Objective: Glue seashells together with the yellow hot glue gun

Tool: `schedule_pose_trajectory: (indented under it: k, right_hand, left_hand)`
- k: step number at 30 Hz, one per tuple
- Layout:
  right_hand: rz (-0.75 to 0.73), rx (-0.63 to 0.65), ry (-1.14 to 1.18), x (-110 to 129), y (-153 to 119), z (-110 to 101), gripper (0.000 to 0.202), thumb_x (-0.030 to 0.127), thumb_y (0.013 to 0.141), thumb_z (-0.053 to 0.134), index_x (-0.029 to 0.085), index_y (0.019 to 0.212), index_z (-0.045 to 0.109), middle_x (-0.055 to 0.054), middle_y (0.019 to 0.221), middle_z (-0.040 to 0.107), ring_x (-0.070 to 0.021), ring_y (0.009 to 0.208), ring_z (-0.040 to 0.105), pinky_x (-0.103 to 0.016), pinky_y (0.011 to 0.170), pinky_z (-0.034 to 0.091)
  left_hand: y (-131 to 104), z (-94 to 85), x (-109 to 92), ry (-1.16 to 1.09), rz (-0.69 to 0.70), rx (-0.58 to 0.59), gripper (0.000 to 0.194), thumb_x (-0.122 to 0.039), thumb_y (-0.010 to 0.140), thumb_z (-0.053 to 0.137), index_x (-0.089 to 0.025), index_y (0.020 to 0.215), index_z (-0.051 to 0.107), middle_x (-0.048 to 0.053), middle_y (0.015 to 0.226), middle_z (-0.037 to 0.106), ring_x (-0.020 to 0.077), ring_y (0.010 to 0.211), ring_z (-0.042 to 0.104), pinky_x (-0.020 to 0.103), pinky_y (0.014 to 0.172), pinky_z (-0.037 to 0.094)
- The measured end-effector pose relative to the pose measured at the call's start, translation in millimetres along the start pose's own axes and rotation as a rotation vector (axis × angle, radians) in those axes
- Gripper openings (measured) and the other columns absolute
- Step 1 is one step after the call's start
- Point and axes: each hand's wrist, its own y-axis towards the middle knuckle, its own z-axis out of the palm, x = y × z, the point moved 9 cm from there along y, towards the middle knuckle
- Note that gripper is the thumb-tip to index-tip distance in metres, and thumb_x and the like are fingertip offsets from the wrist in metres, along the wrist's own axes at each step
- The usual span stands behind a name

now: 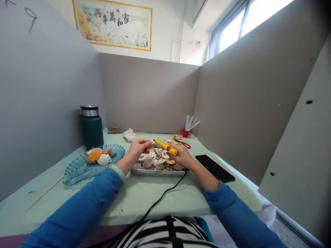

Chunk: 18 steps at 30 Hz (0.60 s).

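Observation:
A yellow hot glue gun [162, 145] is gripped in my right hand [182, 155], its tip pointing left. Its black cord [165, 191] runs down over the table's front edge. Close to that tip, my left hand [139, 148] is closed in a pinch; what lies between its fingertips is small, whitish and too unclear to name. Both hands are above a shallow metal tray [157, 173] heaped with seashells [152, 161] in white, pink and brown. My left wrist wears a pale green bangle [118, 172].
Left stands a blue glass dish [74, 172] holding orange and white shells [95, 155], beside a green flask [92, 131]. Behind the tray lies a white packet [129, 134]. At right are red-handled scissors [185, 145], a red cup [185, 133] of white sticks and a black phone [214, 168]. Partitions enclose the table.

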Motion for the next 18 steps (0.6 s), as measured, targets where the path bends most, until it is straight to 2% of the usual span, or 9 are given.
schedule_pose_trajectory:
  k: [13,18]
  right_hand:
    - [-0.068,-0.001,-0.008,7.2,0.0,0.7,0.013,0.027,0.081,0.055,0.018,0.09,0.058,-0.003,0.076,0.06,-0.0143,0.066,0.053,-0.022,0.062,0.038]
    - [-0.029,-0.034,-0.026,1.6,0.0,-1.5,0.014,0.028,0.082,0.055,0.018,0.092,0.058,-0.003,0.078,0.061,-0.0144,0.067,0.053,-0.023,0.063,0.038]
  left_hand:
    - [1.5,1.0,4.7,-0.049,-0.032,0.012,0.039,-0.036,0.052,0.079,-0.008,0.076,0.065,0.005,0.068,0.065,0.0063,0.045,0.049,0.023,0.049,0.045]
    - [4.3,-0.6,7.3,-0.047,-0.02,0.014,0.04,-0.037,0.054,0.078,-0.008,0.078,0.065,0.005,0.068,0.065,0.0063,0.045,0.05,0.023,0.05,0.045]
